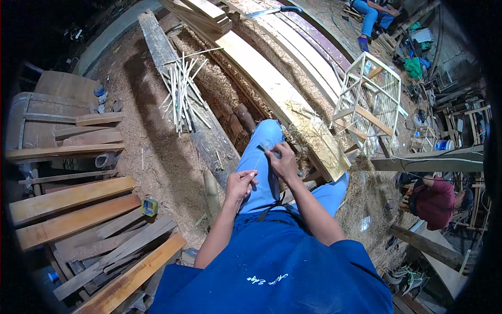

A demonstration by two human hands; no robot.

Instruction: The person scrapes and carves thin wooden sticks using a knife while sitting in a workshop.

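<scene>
Above my jeans-covered thigh, my left hand point(240, 187) pinches the lower end of a thin pale stick point(259, 161). The stick slants up toward my right hand point(283, 161), whose fingers are closed around a small grey flat piece, perhaps a blade; its grip hides most of it. A loose pile of similar thin sticks point(182, 94) lies on a weathered plank point(206, 133) ahead and to the left. To the right of my knee runs a long pale wooden beam point(277, 81) with shavings on it.
A slatted cage-like frame point(370, 99) stands to the right. A handsaw point(264, 12) lies on boards at the back. Stacked planks point(73, 199) and a yellow-green tape measure point(150, 207) are at left. Two people sit nearby, one in a maroon shirt point(435, 203).
</scene>
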